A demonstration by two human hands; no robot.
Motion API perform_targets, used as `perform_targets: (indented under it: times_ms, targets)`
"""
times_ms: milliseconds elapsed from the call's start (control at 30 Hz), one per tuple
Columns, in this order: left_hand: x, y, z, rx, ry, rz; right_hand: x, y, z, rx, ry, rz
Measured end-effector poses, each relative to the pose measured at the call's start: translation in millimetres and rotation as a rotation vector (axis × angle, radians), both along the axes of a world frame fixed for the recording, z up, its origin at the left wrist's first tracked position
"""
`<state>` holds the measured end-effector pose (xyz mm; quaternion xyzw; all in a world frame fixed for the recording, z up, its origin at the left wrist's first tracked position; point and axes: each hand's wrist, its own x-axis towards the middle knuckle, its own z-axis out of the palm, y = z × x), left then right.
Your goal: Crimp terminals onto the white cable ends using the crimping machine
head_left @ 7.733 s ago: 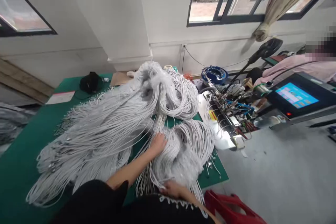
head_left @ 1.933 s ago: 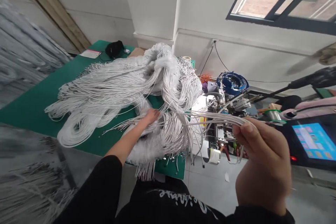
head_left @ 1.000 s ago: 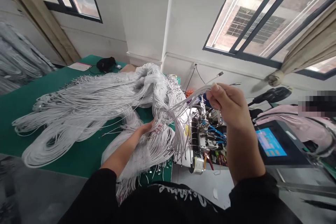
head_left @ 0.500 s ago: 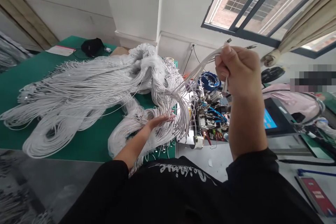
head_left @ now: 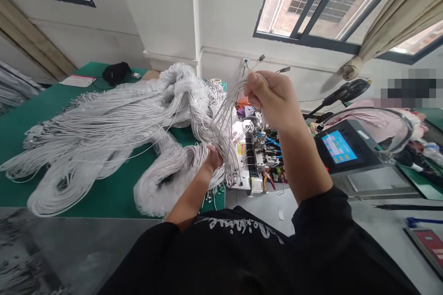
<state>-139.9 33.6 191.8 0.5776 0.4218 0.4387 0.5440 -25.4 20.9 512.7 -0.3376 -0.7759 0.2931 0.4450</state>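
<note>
A thin bunch of white cables is pinched in my right hand, raised in front of the wall. Two small metal-tipped connectors stick out above its closed fingers. Below, the cables hang down and merge with the larger bundle. My left hand is lower, curled around the hanging strands at the table's right end; its fingers are partly hidden behind them. A big heap of coiled white cables, some wrapped in clear plastic, covers much of the green table.
Right of the table stands a machine with blue tubes and metal parts. Beside it is a touchscreen. A black bag and a paper sheet lie at the back left. A person in pink is at far right.
My right hand has moved left with the cables, closer to the bundle. My left hand has shifted slightly right, its outstretched fingers now around the hanging strands. The view has turned a little right.
</note>
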Motion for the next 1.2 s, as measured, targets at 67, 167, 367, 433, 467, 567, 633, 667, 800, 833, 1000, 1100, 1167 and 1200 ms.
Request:
perform_targets:
  times_ms: [67,167,367,433,467,567,633,667,800,833,1000,1100,1167,1200]
  targets:
    - [5,-9,17.8,-0.048,-0.174,-0.004,5,3,-4.9,-0.009,-0.008,0.019]
    - [11,-28,45.1,-0.145,-0.522,-0.044,14,12,-12.8,-0.016,-0.001,0.022]
    - [17,-63,82.0,-0.222,-0.962,-0.167,33,24,-30.7,-0.054,0.024,0.009]
    - [18,-67,87.4,-0.277,-1.017,-0.105,39,24,-37.9,-0.076,0.029,0.016]
    - [18,-69,89.7,-0.309,-1.033,-0.060,43,24,-41.8,-0.090,0.033,0.015]
    - [18,-70,97.8,-0.390,-1.088,0.096,54,22,-55.3,-0.143,0.035,-0.002]
    - [19,-71,105.0,-0.431,-1.129,0.167,61,22,-64.9,-0.181,0.029,-0.020]
    - [19,-72,108.7,-0.439,-1.140,0.191,64,22,-69.6,-0.199,0.023,-0.028]
    - [19,-75,119.4,-0.430,-1.127,0.253,70,23,-85.2,-0.267,-0.018,-0.024]
    - [19,-76,120.3,-0.425,-1.127,0.257,70,22,-88.0,-0.281,-0.028,-0.019]
    - [19,-83,117.6,-0.369,-1.149,0.225,70,19,-96.3,-0.342,-0.079,0.012]
    - [17,-86,116.5,-0.376,-1.115,0.209,70,17,-99.5,-0.376,-0.085,0.032]
    - [15,-86,116.3,-0.392,-1.080,0.195,70,17,-101.6,-0.395,-0.079,0.044]
    - [13,-86,116.0,-0.396,-1.064,0.185,69,17,-102.8,-0.405,-0.074,0.053]
